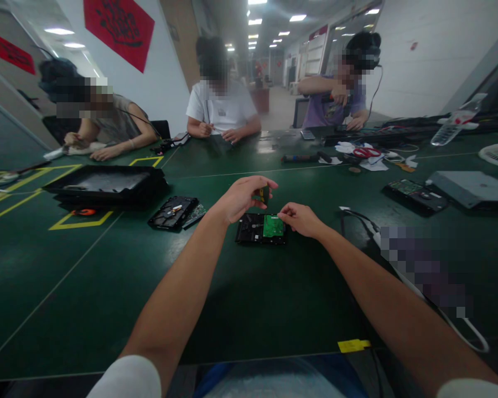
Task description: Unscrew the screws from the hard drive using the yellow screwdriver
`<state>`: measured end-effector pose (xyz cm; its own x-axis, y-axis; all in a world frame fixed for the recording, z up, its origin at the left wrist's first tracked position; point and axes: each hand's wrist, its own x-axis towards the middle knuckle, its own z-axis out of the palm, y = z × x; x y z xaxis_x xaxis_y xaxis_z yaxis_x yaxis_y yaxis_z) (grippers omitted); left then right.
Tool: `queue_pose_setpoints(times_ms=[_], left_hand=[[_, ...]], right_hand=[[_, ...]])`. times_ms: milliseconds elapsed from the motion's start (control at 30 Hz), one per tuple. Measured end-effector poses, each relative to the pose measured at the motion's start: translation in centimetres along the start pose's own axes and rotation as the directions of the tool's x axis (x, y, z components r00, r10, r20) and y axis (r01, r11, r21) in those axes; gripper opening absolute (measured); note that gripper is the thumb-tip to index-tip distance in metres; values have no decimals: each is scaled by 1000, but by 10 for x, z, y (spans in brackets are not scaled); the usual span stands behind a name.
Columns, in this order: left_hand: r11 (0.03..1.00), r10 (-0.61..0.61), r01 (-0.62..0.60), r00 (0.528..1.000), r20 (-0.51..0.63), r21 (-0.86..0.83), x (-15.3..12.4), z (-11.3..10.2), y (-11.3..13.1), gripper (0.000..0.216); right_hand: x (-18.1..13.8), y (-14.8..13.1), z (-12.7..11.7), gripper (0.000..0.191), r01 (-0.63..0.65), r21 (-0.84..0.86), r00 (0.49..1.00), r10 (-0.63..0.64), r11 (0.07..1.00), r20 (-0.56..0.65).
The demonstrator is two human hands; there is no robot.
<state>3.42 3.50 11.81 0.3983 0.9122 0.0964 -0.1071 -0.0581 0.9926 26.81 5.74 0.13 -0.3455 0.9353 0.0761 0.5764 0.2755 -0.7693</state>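
Observation:
A black hard drive (251, 228) with a green circuit board (273, 226) on its right half lies flat on the dark green table (240, 298) in front of me. My left hand (241, 198) hovers just above it, fingers curled round a small dark tool with a yellow mark (263, 194). My right hand (301, 219) rests at the drive's right edge, fingertips pinched together on the corner of the green board. What the pinch holds, if anything, is too small to make out.
A second opened drive (173, 211) lies to the left, beside a black tray (103, 184). To the right lie another drive (415, 194), a grey box (471, 187), a white cable (460, 326), scissors (366, 152). Three people sit across the table.

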Motion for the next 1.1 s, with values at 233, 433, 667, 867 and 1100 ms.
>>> queue_pose_setpoints(times_ms=[233,433,667,867,1100], left_hand=[[997,-23,24,1000,13,-79,-1,4,1,20],[999,21,-21,1000,13,39,0,2,-2,25],[999,-7,6,999,37,36,-2,2,0,25],[996,-35,34,999,-10,-79,0,3,-3,21],[1000,19,-19,1000,-7,6,2,2,-4,23]], right_hand=[[0,-3,1,15,-15,-7,1000,15,1000,-9],[-1,-4,1,14,-12,1,1000,12,1000,-13],[0,-1,0,16,0,-10,1000,0,1000,-4],[1,1,1,18,9,-19,1000,-9,1000,-5],[0,-1,0,16,2,-13,1000,-2,1000,-7]])
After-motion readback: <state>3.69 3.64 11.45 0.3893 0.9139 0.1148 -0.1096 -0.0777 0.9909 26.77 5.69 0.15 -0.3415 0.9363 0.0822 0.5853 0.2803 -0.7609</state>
